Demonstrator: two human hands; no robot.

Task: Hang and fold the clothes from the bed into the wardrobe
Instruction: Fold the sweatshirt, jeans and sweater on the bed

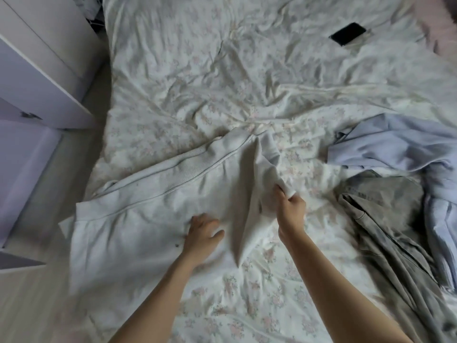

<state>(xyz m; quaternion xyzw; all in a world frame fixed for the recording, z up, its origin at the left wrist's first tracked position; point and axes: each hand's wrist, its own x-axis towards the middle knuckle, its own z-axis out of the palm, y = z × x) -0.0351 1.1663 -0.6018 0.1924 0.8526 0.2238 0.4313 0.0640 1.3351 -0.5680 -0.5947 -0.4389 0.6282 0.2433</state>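
Ribbed-hem white sweatshirt [148, 206] lay mid-frame on the crumpled floral bed [197, 70]; your left hand [201, 233] pressed it open-fingered, right hand [290, 209] pinched its lifted fold.

A home bedroom: a bed [222, 70] with rumpled floral sheets fills the frame, clothes [385, 219] strewn at right, white wardrobe [37, 78] at upper left.

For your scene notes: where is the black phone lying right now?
The black phone lies on the floral bedsheet, upper right of the head view, far beyond both hands.
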